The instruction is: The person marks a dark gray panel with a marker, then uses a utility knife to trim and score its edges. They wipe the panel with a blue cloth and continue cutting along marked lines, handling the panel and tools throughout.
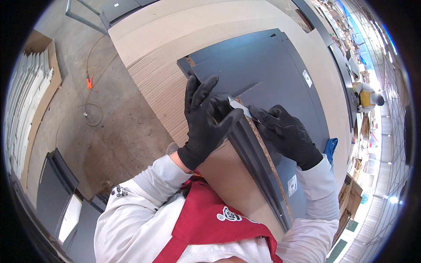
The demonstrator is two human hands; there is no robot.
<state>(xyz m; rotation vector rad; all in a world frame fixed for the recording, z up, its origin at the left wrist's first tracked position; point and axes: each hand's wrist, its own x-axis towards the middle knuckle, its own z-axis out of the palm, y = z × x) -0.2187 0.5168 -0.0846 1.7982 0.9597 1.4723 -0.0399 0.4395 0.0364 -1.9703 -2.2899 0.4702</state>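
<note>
Both my hands wear black gloves over a stack of dark grey panels (280, 70). My right hand (287, 133) is closed round one end of a thin, pale grey, blade-like strip (240, 107). I cannot tell whether it is a scraper blade or a piece of tape. The strip lies along the top panel's raw brown chipboard edge (265, 153), its other end pointing to my left hand. My left hand (204, 118) is beside the panel corner, fingers apart and thumb stretched toward the strip. Its palm side is partly hidden. More dark panels (250, 153) show below that edge.
The panels lie on a cardboard-covered table (149, 65). White labels (307, 79) mark the top panel, and a blue cloth-like item (331, 149) is by my right forearm. On the floor at left lie a hose with an orange fitting (90, 82) and stacked white boards (33, 87). Another person (366, 97) stands far right.
</note>
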